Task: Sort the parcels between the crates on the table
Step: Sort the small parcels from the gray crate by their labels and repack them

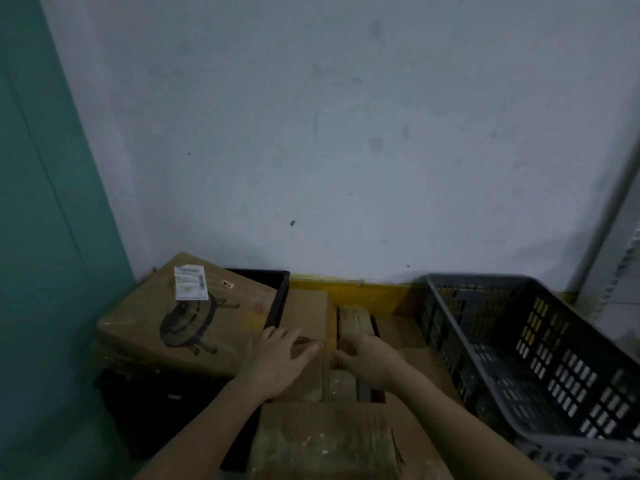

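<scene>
Sorting looks barely begun: grey crate [540, 344] right of the brown box [304, 327] seems empty, parcels crowd the middle, big carton [187, 317] tilts on the black crate [277, 289]; left hand [277, 362] lies flat-fingered on the box, right hand [363, 358] curls at its edge, grip unclear

My left hand [280, 362] and right hand [367, 358] are bare, with no gloves or rings that I can make out. Both forearms are uncovered, no sleeves reaching them. My nails are short.
</scene>
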A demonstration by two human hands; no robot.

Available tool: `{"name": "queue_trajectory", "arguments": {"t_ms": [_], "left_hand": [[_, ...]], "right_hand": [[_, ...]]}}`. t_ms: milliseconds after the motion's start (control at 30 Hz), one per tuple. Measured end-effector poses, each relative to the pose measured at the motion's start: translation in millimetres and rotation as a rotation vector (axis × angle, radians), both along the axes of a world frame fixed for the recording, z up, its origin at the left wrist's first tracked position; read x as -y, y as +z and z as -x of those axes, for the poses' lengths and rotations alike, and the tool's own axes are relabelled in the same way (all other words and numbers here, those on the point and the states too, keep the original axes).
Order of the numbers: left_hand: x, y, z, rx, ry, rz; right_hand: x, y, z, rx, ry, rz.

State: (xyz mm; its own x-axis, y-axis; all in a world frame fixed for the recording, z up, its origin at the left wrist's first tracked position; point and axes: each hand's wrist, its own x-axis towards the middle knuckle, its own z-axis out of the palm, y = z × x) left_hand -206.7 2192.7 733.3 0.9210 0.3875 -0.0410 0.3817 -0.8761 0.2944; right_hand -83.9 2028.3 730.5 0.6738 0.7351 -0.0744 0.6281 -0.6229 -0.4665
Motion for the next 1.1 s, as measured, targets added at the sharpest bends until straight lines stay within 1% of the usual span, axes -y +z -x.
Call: {"name": "queue_trajectory", "arguments": {"t_ms": [100,233,300,400,500,600,700,767,833,933,1000,1100], "left_hand": [[-22,-13,-28,0.006,0.045,0.004],[-56,-38,-71,-0.005,0.103,-0.019],[-75,-52,-91,-0.011,0.132,-0.053],[-101,-74,-117,-0.05,0.171,-0.122],[-118,-93,-132,-0.083,0.208,-0.155],[-124,-108,-137,-0.091,0.22,-0.271],[-127,-112,-138,-0.008,0.24,-0.27],[-128,-115,-138,-0.006,0.236,-0.284],[-130,-120,-139,0.028,0.233,-0.301],[-133,-125,-138,0.054,0.245,-0.317],[-133,-125,-139,0.046,0.246,-0.313],[-131,-123,-139,0.054,0.244,-0.304]], "right_hand": [[-26,-10,-32,-0.059,-0.024,-0.004],[-63,-33,-76,-0.238,-0.083,-0.079],[-79,-47,-97,-0.326,-0.117,-0.103],[-101,-67,-126,-0.394,-0.165,-0.126],[-118,-83,-146,-0.463,-0.152,-0.116],[-135,-97,-163,-0.489,-0.135,-0.127],[-151,-111,-172,-0.477,-0.189,-0.093],[-159,-123,-171,-0.473,-0.252,-0.141],[-163,-128,-170,-0.455,-0.327,-0.237],[-165,-134,-171,-0.529,-0.387,-0.377],[-165,-136,-171,-0.572,-0.396,-0.412],[-165,-137,-170,-0.564,-0.417,-0.411]]}}
